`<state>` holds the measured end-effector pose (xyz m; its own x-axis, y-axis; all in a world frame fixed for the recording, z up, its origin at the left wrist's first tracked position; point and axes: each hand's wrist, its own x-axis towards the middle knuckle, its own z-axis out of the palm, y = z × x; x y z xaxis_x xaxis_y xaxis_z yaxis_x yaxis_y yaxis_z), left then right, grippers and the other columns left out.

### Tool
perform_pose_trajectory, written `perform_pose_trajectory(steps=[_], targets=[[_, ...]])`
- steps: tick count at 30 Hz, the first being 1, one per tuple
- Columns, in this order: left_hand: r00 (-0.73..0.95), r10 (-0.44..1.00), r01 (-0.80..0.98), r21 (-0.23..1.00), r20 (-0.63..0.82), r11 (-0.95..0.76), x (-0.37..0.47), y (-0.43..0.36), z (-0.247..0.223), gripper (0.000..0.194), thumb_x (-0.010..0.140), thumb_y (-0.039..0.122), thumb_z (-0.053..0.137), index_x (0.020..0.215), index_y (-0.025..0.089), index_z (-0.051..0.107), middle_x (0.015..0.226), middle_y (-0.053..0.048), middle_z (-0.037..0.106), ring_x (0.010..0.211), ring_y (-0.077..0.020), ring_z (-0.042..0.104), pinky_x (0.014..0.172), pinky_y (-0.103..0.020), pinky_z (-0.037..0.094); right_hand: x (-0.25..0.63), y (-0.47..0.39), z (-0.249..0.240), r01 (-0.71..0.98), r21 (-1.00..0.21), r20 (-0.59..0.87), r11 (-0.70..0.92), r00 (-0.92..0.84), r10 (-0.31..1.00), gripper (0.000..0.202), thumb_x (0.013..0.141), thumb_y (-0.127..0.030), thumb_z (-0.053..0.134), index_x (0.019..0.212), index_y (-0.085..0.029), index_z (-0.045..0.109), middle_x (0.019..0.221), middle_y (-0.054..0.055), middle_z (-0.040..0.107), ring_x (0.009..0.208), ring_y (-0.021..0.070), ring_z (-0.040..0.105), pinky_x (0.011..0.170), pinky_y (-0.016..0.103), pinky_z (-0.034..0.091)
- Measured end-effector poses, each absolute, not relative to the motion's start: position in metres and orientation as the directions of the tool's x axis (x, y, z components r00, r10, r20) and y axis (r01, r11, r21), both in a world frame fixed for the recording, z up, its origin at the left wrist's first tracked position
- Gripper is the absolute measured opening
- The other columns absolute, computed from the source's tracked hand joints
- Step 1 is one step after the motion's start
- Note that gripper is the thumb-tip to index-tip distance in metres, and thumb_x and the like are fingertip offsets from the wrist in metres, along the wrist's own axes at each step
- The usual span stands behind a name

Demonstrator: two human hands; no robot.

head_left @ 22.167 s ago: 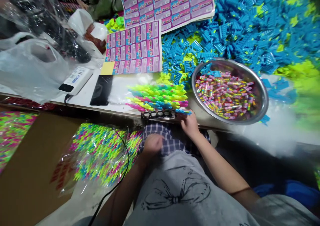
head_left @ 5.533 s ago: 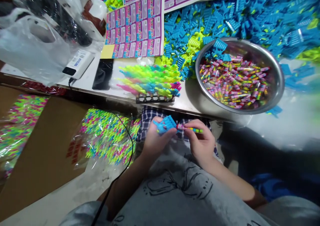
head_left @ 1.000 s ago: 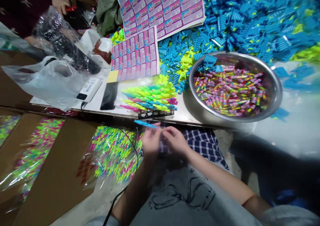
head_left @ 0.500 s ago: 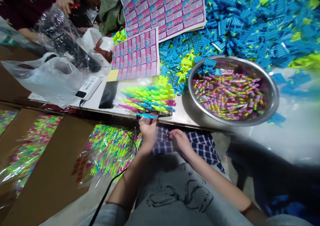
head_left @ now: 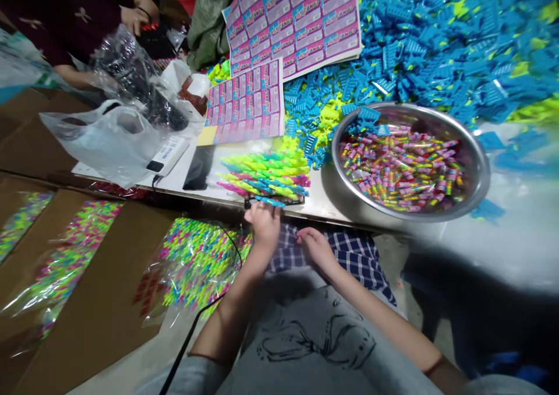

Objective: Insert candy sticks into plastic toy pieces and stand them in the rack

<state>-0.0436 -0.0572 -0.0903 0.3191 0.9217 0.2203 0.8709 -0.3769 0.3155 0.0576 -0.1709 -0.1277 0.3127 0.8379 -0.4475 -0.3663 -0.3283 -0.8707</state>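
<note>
My left hand (head_left: 264, 226) is at the table's front edge, fingers closed around the near end of a blue plastic stick (head_left: 269, 201); the fingertips are partly hidden. Just beyond it lies a pile of slim plastic sticks (head_left: 266, 170) in yellow, green, blue and pink. Over my lap, to the right, my right hand (head_left: 317, 246) is curled with thumb and fingers together. Whatever it may hold is too small to make out. A steel basin (head_left: 478, 176) of small wrapped candies (head_left: 402, 165) stands right of the stick pile.
Printed label sheets (head_left: 301, 19) lean over a heap of blue plastic pieces (head_left: 428, 39). A plastic bag (head_left: 105, 141), a white power bank (head_left: 168, 156) and a black phone-like slab (head_left: 198, 168) lie left. Bagged sticks (head_left: 196, 261) sit below in cardboard boxes. Another person's hand (head_left: 135, 19) is at far left.
The whole view has shifted slightly, moving the table's things to the right. My left hand stays by the blue stick, its fingers drawn a little lower. My right hand has barely moved.
</note>
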Motion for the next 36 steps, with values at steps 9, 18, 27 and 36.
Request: perform_pose_trajectory(steps=[9, 18, 27, 36], targets=[[0.322, 0.917, 0.858, 0.336, 0.236, -0.388, -0.039, -0.053, -0.09, 0.028, 0.084, 0.038, 0.042, 0.086, 0.019, 0.062, 0.087, -0.009, 0.062, 0.09, -0.0253, 0.047, 0.08, -0.039, 0.026, 0.05, -0.18, -0.126, -0.224, -0.933, -0.345, -0.282, 0.33, 0.878, 0.015, 0.073, -0.026, 0.046, 0.073, -0.018, 0.059, 0.064, 0.0, 0.058, 0.064, 0.0151, 0.053, 0.061, 0.027, 0.041], [0.294, 0.907, 0.8, 0.442, 0.301, -0.406, -0.043, -0.051, -0.085, 0.022, 0.079, 0.033, 0.049, 0.082, 0.017, 0.064, 0.084, -0.011, 0.063, 0.09, -0.0264, 0.051, 0.08, -0.04, 0.031, 0.064, -0.2, -0.071, 0.122, -0.991, -0.04, -0.062, 0.174, 0.984, 0.013, 0.074, -0.024, 0.052, 0.077, -0.018, 0.063, 0.071, 0.001, 0.063, 0.065, 0.0159, 0.056, 0.063, 0.027, 0.042], [0.106, 0.879, 0.634, 0.65, 0.464, -0.42, -0.065, -0.093, -0.087, 0.033, 0.084, 0.03, 0.035, 0.099, 0.015, 0.061, 0.099, -0.01, 0.064, 0.097, -0.0222, 0.053, 0.086, -0.037, 0.039, 0.218, -0.157, 0.011, 0.695, -0.719, 0.281, -0.007, 0.3, 0.912, 0.024, 0.082, -0.02, 0.042, 0.1, -0.016, 0.057, 0.101, 0.01, 0.061, 0.092, 0.0206, 0.054, 0.081, 0.032, 0.039], [0.247, 0.86, 0.478, 0.715, 0.447, -0.509, -0.131, -0.14, -0.14, 0.027, 0.076, 0.027, 0.041, 0.072, 0.023, 0.068, 0.078, -0.004, 0.069, 0.078, -0.0226, 0.063, 0.073, -0.038, 0.051, 0.255, -0.128, -0.027, 0.687, -0.725, 0.108, -0.047, 0.182, 0.977, 0.014, 0.052, -0.005, 0.065, 0.052, -0.016, 0.057, 0.046, -0.004, 0.049, 0.041, 0.0072, 0.038, 0.045, 0.023, 0.033]])
